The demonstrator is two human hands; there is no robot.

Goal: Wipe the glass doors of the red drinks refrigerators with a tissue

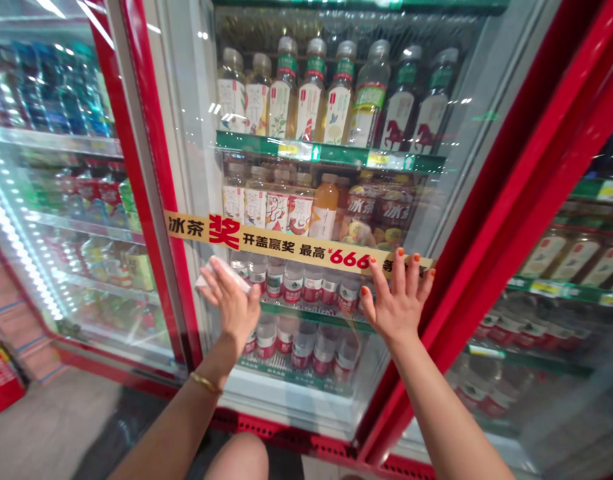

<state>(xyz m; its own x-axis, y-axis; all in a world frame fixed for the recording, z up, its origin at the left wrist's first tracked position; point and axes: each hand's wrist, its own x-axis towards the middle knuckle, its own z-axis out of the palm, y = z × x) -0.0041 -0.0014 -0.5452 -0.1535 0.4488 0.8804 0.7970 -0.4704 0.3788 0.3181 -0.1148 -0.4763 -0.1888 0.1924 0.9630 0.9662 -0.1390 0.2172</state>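
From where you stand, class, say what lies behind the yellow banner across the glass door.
Tea bottles show above the yellow banner, water bottles below it; it covers the teas' bases and the water bottles' tops.

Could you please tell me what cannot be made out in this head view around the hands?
- White piece under the left hand: fingers hide part; material unclear.
- Bottles behind the right hand: hand and yellow banner hide them.
- Red box: cut off by the left edge.
- Far-left drinks: blurred by glass glare.
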